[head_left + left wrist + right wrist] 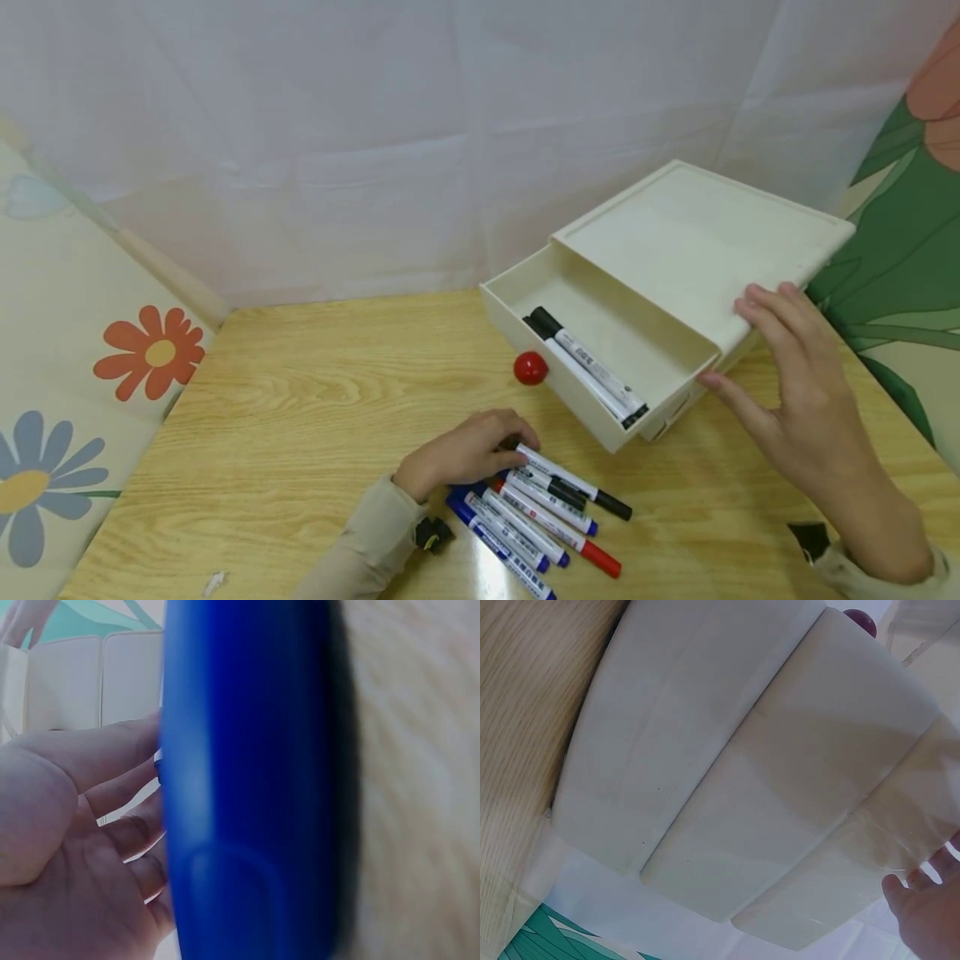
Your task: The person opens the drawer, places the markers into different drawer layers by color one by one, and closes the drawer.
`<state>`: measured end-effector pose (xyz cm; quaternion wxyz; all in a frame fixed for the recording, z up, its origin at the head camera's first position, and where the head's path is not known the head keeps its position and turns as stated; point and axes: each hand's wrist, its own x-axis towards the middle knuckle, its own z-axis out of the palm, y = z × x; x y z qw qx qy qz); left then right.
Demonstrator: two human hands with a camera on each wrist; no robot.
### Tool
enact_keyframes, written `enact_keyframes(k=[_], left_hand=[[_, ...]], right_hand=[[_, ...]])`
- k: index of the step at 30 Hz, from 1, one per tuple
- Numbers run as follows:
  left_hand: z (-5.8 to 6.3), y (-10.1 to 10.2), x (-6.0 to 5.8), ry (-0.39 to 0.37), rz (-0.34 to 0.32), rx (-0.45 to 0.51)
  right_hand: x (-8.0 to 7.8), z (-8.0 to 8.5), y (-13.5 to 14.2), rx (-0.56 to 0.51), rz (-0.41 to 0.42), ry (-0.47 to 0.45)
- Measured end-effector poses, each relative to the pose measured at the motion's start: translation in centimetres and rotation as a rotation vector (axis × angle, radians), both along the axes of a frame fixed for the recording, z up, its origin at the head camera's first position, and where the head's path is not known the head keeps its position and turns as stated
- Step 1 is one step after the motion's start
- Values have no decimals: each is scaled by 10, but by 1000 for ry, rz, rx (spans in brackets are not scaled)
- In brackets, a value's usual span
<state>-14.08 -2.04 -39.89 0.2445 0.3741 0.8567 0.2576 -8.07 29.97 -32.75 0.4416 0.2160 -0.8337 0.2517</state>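
My left hand [474,454] is at the far end of a group of whiteboard markers on the table, thumb and forefinger pinching the end of a black marker [558,471]. In the left wrist view a blue marker cap [247,780] covers much of the hand's work. My right hand [813,400] rests on the near right edge of a cream drawer box [705,233], fingers extended on its top and thumb at the side. The box's top drawer [517,329] is pulled out, with black markers [592,367] lying along its front wall.
A round red knob [531,367] sticks out from the drawer front. Blue markers [502,546] and a red marker [562,529] lie side by side on the wooden table [300,400]. A white cloth [337,150] hangs behind; a white scrap [213,583] lies at the front left.
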Motion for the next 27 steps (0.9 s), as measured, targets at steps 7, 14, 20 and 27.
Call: enact_keyframes(k=[7,14,20,27], left_hand=[[-1,-1,-1,15,-21,9],[0,-1,-2,-13,-26,49],[4,-3,-3,-22,-3,78],[7,-6,-3,-61,13,133]], right_hand=[[1,-1,0,2,-8,-6],[1,0,1,6,-9,-7],[0,0,1,4,-7,-3],[1,-1,1,12,-10,-6]])
